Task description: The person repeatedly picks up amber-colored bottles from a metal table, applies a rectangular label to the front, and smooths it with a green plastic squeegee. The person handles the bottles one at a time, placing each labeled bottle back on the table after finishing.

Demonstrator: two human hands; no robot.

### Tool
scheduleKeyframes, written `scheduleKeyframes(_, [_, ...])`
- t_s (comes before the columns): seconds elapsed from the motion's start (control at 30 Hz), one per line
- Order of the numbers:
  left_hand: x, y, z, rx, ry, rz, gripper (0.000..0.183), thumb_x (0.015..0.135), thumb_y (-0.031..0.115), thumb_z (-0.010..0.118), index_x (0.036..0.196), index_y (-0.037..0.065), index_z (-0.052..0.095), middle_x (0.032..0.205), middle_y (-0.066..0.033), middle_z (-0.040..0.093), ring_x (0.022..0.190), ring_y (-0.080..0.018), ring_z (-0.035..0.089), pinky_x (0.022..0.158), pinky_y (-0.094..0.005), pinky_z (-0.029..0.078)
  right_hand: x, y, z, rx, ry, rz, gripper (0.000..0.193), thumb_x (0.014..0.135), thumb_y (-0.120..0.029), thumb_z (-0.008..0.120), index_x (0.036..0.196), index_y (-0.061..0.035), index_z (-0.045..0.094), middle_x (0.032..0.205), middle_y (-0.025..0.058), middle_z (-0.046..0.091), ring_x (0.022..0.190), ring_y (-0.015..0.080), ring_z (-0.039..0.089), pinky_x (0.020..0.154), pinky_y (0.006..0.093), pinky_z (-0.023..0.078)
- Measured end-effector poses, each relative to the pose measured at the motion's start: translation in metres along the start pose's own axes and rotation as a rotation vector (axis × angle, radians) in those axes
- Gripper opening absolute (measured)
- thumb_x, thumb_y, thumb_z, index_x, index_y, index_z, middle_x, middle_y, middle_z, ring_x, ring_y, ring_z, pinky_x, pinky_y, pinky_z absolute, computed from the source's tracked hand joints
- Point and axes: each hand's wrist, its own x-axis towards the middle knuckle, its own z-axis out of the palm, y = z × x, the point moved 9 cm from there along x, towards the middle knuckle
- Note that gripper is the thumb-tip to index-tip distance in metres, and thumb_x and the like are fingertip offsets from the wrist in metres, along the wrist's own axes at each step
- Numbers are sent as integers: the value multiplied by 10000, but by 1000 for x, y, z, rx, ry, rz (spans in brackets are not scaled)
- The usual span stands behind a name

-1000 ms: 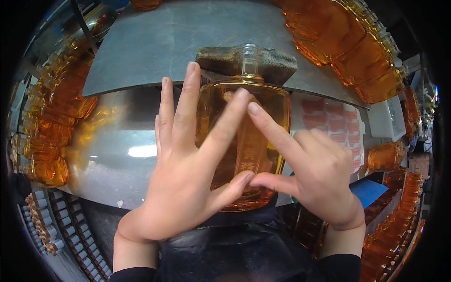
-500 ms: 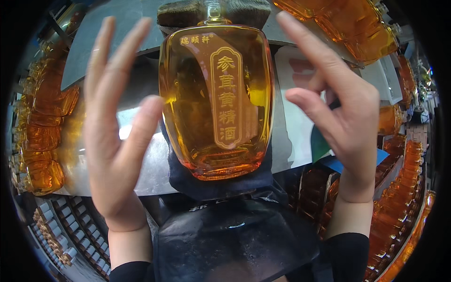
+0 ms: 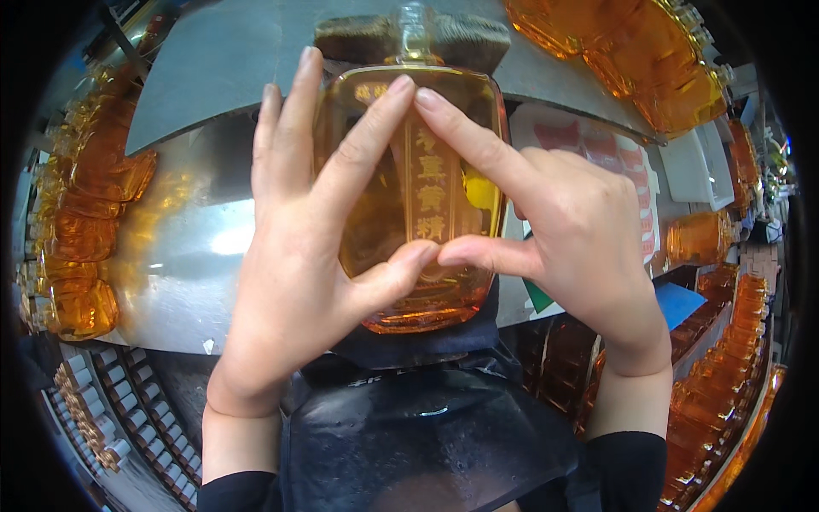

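A large flat-sided glass bottle (image 3: 465, 200) of amber liquid, with gold lettering in a long frame, lies with its neck pointing away from me. My left hand (image 3: 294, 256) stretches over its left side, fingers spread. From the right, my right hand (image 3: 584, 235) extends its forefinger and thumb, the other fingers bent under. The two forefinger tips nearly meet at the bottle's shoulder and the thumb tips nearly meet lower down, framing the lettering. Whether the fingertips press on the glass, I cannot tell. Nothing shows held in either hand.
Behind the bottle's neck is a dark bristly block (image 3: 469, 38). Amber bottles line the left (image 3: 81, 230), far right (image 3: 657, 64) and lower right (image 3: 717, 375). A sheet with red patches (image 3: 589, 141) lies beside a white tray (image 3: 695, 166). White-topped cylinders (image 3: 136, 397) stand lower left.
Both hands have come inward from the bottle's two sides to over its front, bringing forefingers and thumbs together. The bottle sits slightly farther right in the picture.
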Motion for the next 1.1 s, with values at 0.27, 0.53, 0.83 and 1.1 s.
scheduleKeyframes(0.27, [0, 0, -2, 12, -10, -23, 883, 691, 399, 794, 1474, 146, 474, 1587, -219, 262, 1466, -449, 221, 1185, -537, 219, 4, -4, -1, -56, -67, -19, 817, 752, -611, 629, 1470, -245, 494, 618, 55, 436, 564, 210, 473, 558, 368, 431])
scheduleKeyframes(0.53, [-2, -2, -2, -24, -21, -94, 891, 690, 357, 803, 1482, 134, 461, 1592, -227, 247, 1473, -435, 215, 1178, -514, 245, 3, -3, 0, -47, -79, -11, 845, 738, -622, 635, 1478, -245, 480, 629, 60, 460, 563, 211, 494, 550, 368, 436])
scheduleKeyframes(0.83, [-1, -2, -5, -69, -45, -115, 886, 695, 287, 810, 1488, 125, 447, 1588, -231, 247, 1462, -407, 265, 1166, -472, 289, 1, -5, -6, -37, -43, -28, 898, 712, -578, 662, 1507, -230, 431, 623, 62, 435, 550, 219, 483, 544, 372, 423])
scheduleKeyframes(1.1, [1, -4, 0, -216, -54, -88, 995, 685, 260, 831, 1528, 62, 342, 1596, -220, 222, 1472, -377, 252, 1180, -444, 271, 19, 64, -11, 922, 30, 36, 642, 908, -528, 582, 1332, -45, 575, 670, 5, 576, 584, 86, 576, 566, 233, 507])
